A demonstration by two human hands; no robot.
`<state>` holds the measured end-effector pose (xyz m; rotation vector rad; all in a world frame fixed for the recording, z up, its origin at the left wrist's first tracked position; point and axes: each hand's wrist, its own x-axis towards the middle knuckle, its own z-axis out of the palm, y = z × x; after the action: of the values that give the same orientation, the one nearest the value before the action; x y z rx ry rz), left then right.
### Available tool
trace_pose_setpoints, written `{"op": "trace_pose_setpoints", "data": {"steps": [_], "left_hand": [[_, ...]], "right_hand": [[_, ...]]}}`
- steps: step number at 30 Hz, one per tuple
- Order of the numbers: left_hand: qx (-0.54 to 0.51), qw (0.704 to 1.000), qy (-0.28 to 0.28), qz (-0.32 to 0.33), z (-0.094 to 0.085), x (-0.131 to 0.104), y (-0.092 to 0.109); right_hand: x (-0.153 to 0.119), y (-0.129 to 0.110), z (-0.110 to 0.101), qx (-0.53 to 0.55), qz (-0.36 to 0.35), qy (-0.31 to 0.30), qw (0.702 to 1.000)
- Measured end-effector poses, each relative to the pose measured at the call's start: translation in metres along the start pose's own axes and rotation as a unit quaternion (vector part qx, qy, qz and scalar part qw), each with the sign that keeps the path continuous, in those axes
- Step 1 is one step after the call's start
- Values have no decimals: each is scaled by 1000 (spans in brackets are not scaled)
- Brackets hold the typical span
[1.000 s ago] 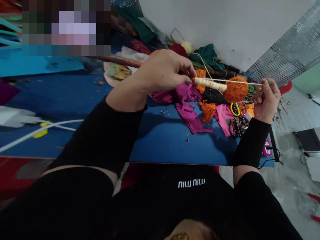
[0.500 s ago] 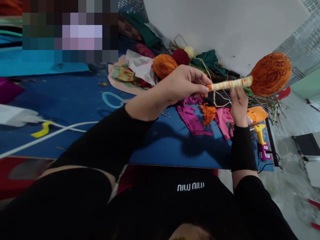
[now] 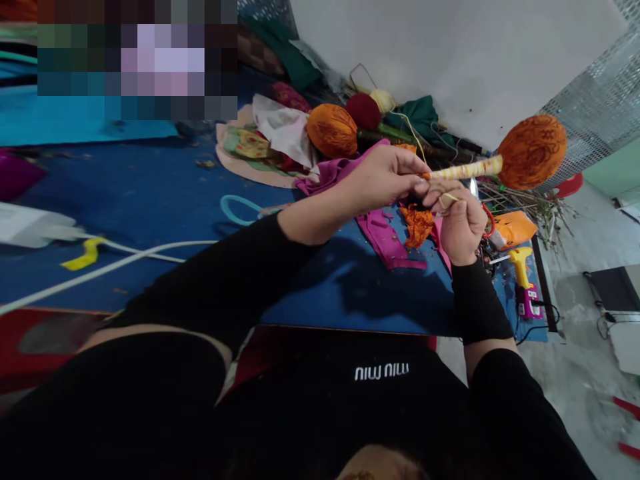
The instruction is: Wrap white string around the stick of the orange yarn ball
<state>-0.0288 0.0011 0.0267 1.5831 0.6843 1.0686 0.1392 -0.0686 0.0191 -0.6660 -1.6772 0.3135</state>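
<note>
An orange patterned cloth bulb (image 3: 533, 152) sits at the right end of a stick (image 3: 467, 169) wound with pale yellow yarn. The stick's left end is pinched between the thumb and fingers of my left hand (image 3: 393, 175). Just below the wrapped part, my right hand (image 3: 457, 223) is closed on a strand of pale yarn (image 3: 449, 197), close to the left fingertips. From the left fingertips a yarn strand runs up and back towards a cream yarn ball (image 3: 383, 101). Both forearms are in black sleeves.
Another orange bulb (image 3: 332, 131) and a dark red ball (image 3: 363, 111) lie behind my left hand. Magenta cloth (image 3: 383, 240) and an orange scrap (image 3: 419, 227) lie on the blue table (image 3: 310, 293). A yellow glue gun (image 3: 521, 267) is at the right, a white cable (image 3: 125, 259) at the left.
My right hand has moved left along the stick towards my left hand, its fingers now curled round the yarn. The orange bulb has shifted slightly left and down.
</note>
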Motion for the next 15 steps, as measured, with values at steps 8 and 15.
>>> {"op": "trace_pose_setpoints", "data": {"steps": [8,15], "left_hand": [[38,998,37,44,21,0,-17],[95,993,48,57,16,3,-21]], "right_hand": [[-12,-11,10,-59,52,50,996],[-13,-6,6,-201,-103,-50,973]]}}
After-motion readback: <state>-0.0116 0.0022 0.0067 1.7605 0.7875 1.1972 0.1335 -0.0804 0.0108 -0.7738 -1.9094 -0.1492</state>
